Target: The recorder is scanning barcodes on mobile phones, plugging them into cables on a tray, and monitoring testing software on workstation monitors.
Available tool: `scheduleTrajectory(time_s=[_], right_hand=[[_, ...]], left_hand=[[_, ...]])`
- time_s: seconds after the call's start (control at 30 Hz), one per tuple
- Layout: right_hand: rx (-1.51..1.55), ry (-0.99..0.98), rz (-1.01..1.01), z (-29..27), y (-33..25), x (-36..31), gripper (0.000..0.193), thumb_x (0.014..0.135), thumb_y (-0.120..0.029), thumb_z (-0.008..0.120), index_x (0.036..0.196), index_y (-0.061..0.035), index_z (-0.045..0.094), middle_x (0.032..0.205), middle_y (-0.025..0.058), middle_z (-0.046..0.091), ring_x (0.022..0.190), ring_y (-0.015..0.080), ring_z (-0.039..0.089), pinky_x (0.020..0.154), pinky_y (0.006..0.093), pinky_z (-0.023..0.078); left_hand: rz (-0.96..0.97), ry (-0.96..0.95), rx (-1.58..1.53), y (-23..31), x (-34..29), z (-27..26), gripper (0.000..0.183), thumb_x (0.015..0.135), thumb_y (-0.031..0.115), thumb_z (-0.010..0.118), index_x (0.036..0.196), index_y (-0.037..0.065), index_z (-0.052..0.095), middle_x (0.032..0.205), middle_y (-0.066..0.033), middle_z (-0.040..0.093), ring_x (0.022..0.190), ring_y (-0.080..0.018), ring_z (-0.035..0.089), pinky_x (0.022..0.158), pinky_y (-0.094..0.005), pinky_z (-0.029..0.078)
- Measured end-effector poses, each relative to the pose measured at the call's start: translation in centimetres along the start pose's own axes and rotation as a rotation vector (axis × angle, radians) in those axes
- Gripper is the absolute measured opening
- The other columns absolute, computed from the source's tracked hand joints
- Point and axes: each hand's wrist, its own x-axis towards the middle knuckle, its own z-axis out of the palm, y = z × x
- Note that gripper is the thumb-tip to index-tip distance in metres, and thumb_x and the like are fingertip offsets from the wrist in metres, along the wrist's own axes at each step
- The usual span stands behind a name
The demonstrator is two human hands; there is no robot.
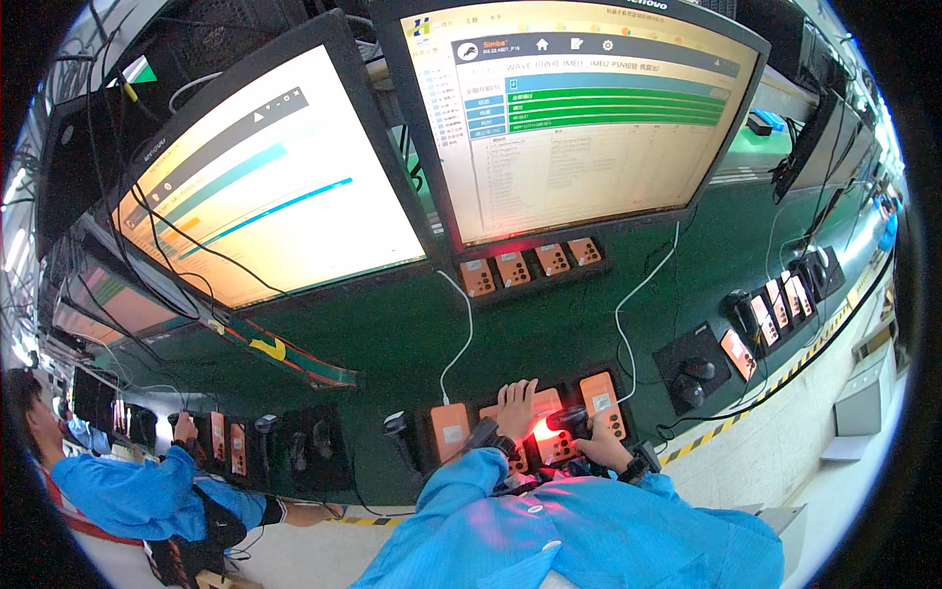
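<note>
My right hand (602,447) grips a black barcode scanner (567,420), which throws bright red light onto an orange phone (555,450) below it. My left hand (515,409) lies with its fingers stretched out over the phones beside that one, partly covering them. To its left is an orange phone (449,430) with a white label and a white cable plugged into its top edge. On the right, beside the scanner, another orange phone (601,401) with dark round spots is joined to a second white cable. Dark wrist straps sit on both my wrists.
Two monitors (579,147) stand over the green bench (392,344). Below them, several orange phones (512,268) sit in a black tray. Another scanner (396,432) stands left of me. A mouse (699,368) lies on a black mat at right. A co-worker (147,491) in blue sits at left.
</note>
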Motion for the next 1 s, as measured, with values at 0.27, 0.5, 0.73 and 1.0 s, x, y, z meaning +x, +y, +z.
scheduleTrajectory(time_s=[0.27,0.5,0.73,1.0], right_hand=[[-0.068,-0.049,0.053,-0.7,-1.9,-0.4,0.051,0.077,-0.013,0.066,0.113,0.0090,0.038,0.099,0.0195,0.056,0.096,0.0258,0.056,0.081,0.0355,0.046],[-0.053,-0.020,0.009,-0.4,-1.5,-0.5,0.049,0.077,-0.016,0.069,0.108,0.0060,0.039,0.094,0.0159,0.051,0.089,0.0232,0.054,0.077,0.0355,0.046],[-0.006,0.032,0.020,-0.2,-2.0,-0.7,0.043,0.073,-0.012,0.069,0.099,0.0012,0.038,0.081,0.0118,0.046,0.079,0.0229,0.052,0.069,0.0373,0.044],[0.017,-0.018,0.016,-0.5,-2.3,-0.8,0.044,0.075,-0.012,0.070,0.103,0.0026,0.039,0.089,0.0125,0.050,0.086,0.0217,0.053,0.075,0.0354,0.045]], left_hand=[[-0.025,-0.028,-0.058,0.1,-0.1,0.0,0.076,0.075,0.041,0.070,0.135,0.007,0.038,0.125,-0.0118,0.044,0.119,-0.0311,0.040,0.104,-0.0466,0.029],[-0.033,-0.029,-0.067,0.1,-0.1,0.0,0.075,0.075,0.040,0.070,0.135,0.008,0.038,0.125,-0.0120,0.043,0.119,-0.0315,0.039,0.105,-0.0461,0.028],[-0.032,-0.046,-0.061,0.0,-0.1,0.4,0.079,0.073,0.039,0.072,0.136,0.008,0.036,0.127,-0.0110,0.042,0.121,-0.0308,0.038,0.105,-0.0459,0.027],[-0.027,-0.006,-0.030,0.2,0.1,-0.2,0.076,0.076,0.048,0.067,0.134,0.006,0.040,0.124,-0.0107,0.045,0.119,-0.0295,0.040,0.106,-0.0462,0.026]])
